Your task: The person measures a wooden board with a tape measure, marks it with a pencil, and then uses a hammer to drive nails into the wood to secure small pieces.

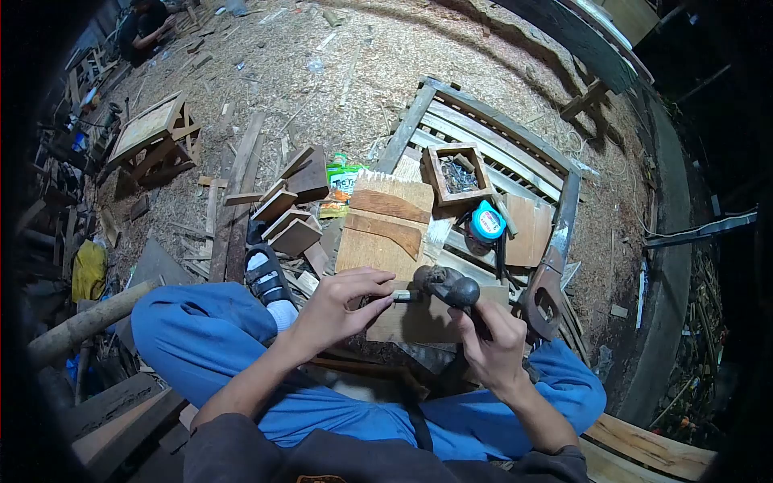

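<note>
My right hand (498, 342) is closed round the handle of a hammer (462, 292) with a dark, rounded metal head. Thumb and fingers of my left hand (346, 302) pinch a small, pale, narrow piece (403, 295), close to the hammer head; its exact kind I cannot make out. Both hands are over a flat wooden board (431, 324) in front of my crossed legs. Just beyond lies a light wooden panel (362, 256) bearing two darker shaped wood pieces (390, 206). The hammer's handle is mostly hidden by my fingers.
A square wooden box (439, 179) of small metal bits and a turquoise tape measure (486, 222) sit on a slatted frame (420, 113). A handsaw (541, 302) is at right. Wood blocks (294, 237) stand left, near a small stool (145, 133). Another person (145, 30) sits far left.
</note>
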### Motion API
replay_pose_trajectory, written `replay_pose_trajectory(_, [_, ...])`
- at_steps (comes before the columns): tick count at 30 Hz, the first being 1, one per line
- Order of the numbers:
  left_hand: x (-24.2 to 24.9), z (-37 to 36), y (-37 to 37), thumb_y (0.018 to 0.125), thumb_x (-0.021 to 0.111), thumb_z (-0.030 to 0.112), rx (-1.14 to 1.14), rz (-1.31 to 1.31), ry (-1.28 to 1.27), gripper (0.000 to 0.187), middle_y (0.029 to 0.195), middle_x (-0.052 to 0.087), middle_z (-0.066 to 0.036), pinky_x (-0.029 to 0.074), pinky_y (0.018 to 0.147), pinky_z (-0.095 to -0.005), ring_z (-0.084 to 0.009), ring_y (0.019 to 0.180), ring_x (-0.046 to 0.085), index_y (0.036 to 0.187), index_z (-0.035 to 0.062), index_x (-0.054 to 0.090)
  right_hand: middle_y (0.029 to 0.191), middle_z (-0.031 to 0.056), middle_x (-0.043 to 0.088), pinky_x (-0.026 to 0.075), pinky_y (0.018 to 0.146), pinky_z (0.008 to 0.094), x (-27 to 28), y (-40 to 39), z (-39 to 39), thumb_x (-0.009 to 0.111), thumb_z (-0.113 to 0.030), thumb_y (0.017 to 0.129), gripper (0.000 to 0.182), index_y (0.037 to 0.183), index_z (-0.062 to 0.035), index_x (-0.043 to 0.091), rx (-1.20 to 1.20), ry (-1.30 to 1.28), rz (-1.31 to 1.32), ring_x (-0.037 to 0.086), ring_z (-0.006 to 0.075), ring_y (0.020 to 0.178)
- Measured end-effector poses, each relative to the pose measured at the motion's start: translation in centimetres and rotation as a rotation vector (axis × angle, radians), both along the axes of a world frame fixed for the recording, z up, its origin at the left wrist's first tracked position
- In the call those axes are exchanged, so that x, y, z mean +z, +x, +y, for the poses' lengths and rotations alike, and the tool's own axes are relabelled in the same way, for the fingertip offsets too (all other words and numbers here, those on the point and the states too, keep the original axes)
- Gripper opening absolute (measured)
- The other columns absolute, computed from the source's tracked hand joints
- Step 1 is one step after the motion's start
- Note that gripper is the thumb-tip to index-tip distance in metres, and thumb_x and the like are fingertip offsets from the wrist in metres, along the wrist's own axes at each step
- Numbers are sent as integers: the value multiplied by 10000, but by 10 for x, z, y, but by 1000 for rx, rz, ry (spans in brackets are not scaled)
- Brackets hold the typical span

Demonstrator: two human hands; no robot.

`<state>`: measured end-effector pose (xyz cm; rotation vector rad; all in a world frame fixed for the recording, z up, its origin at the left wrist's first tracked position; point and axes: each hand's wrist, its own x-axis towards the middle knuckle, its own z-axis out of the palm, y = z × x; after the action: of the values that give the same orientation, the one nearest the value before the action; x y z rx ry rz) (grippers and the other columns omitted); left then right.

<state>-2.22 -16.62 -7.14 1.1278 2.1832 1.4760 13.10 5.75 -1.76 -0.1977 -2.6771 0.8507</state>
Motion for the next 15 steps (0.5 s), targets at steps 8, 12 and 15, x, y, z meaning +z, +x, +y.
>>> replay_pose_trajectory(8, [-3, 0, -2, 862, 820, 17, -36, -11, 31, 229, 1223, 777, -154, 580, 999, -406, -326, 1162, 741, 1085, -18, 782, 835, 166, 703, 536, 606, 382, 14, 7, -10, 784, -61, 891, 238, 1096, 41, 719, 119, -44, 198, 693, 316, 665])
replay_pose_trajectory(12, [-1, 1, -2, 862, 821, 19, -36, 0, 32, 233, 1225, 777, -152, 578, 1003, -404, -325, 1164, 740, 1090, -11, 786, 826, 153, 695, 524, 596, 389, 10, 6, -16, 777, -60, 897, 223, 1102, 11, 726, 97, -34, 48, 685, 314, 658])
replay_pose_trajectory(15, [-7, -1, -2, 862, 823, 22, -27, -43, 54, 237, 1227, 777, -149, 576, 1007, -406, -320, 1163, 740, 1097, 6, 793, 773, 137, 663, 490, 575, 372, 0, 5, -16, 772, -67, 927, 132, 1036, -9, 728, 73, -80, 68, 651, 295, 637])
